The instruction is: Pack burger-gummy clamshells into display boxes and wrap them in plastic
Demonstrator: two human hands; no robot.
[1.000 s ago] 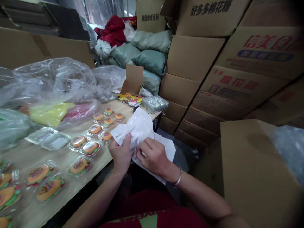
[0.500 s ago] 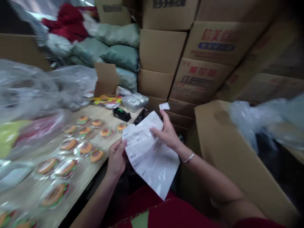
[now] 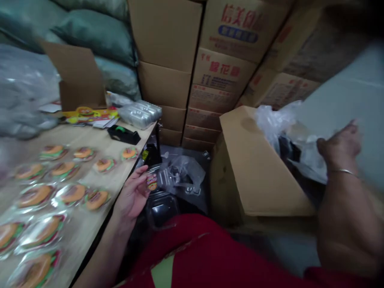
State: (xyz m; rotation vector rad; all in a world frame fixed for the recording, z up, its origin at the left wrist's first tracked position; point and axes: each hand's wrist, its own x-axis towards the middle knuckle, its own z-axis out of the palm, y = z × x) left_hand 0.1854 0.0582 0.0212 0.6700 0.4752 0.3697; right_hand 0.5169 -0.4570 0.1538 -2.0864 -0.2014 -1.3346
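Note:
My left hand (image 3: pixel 133 194) is closed at the table's right edge, fingers and thumb pinching a clear plastic clamshell container (image 3: pixel 162 210). A small burger-print sticker (image 3: pixel 152 183) shows beside the fingertips; whether it is stuck to the plastic I cannot tell. Far to the right, my right hand (image 3: pixel 342 146) is raised by the open carton, thumb apart from the fingers. It is somewhat blurred, and I see nothing held in it. Burger-shaped pieces in clear packs (image 3: pixel 96 199) lie in rows on the table (image 3: pixel 99 236).
A black tape dispenser (image 3: pixel 123 135), stacked clear containers (image 3: pixel 140 114) and a small open box (image 3: pixel 79 94) stand at the table's back. Clear plastic bags (image 3: pixel 186 176) lie on the floor. An open carton (image 3: pixel 264 172) stands right, before stacked cartons (image 3: pixel 223 72).
The white sheet has left both hands and is not clearly visible. My left hand now grips a clear clamshell container. My right hand has moved far right, and the view has turned right.

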